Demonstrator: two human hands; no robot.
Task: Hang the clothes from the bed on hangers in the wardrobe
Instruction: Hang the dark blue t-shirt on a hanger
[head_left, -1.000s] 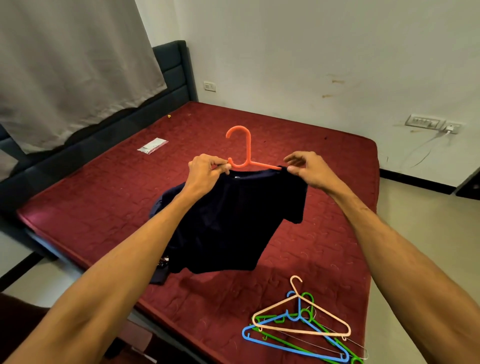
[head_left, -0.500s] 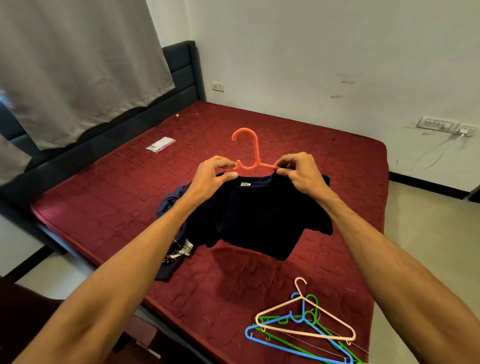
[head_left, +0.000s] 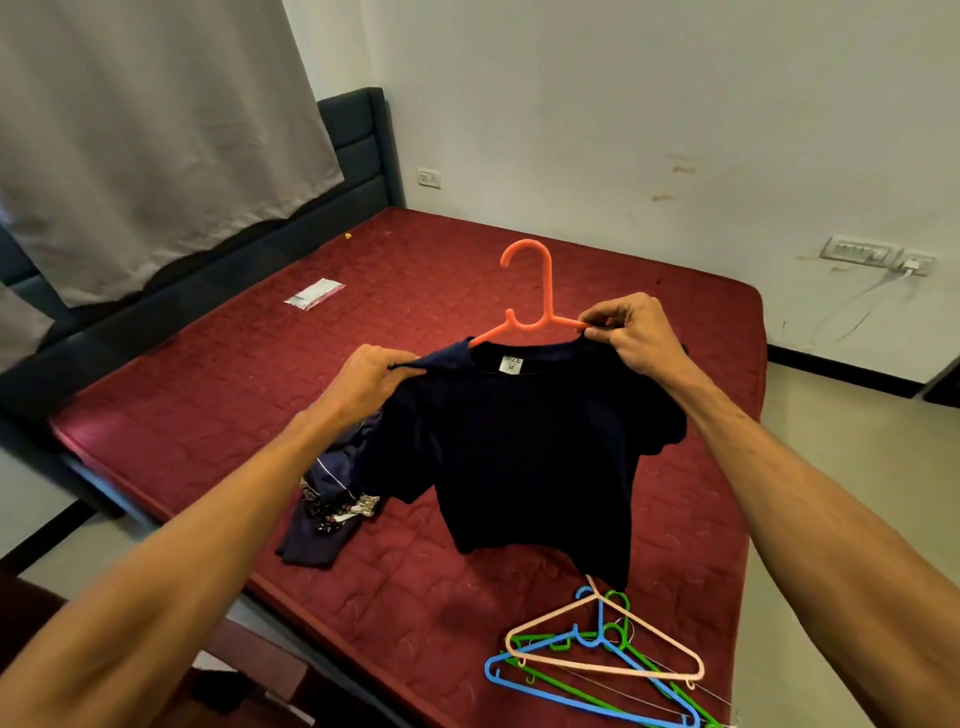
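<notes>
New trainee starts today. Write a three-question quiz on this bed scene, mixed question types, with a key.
1. True or false: the orange hanger lies flat on the bed.
2. Which hand pinches the dark T-shirt beside the hanger's arm? A) left hand B) right hand
3. Fill in: the spare hangers lie near the bed's ____ corner.

Key: 1 false, it is held up. 2 B. 3 near right.
</notes>
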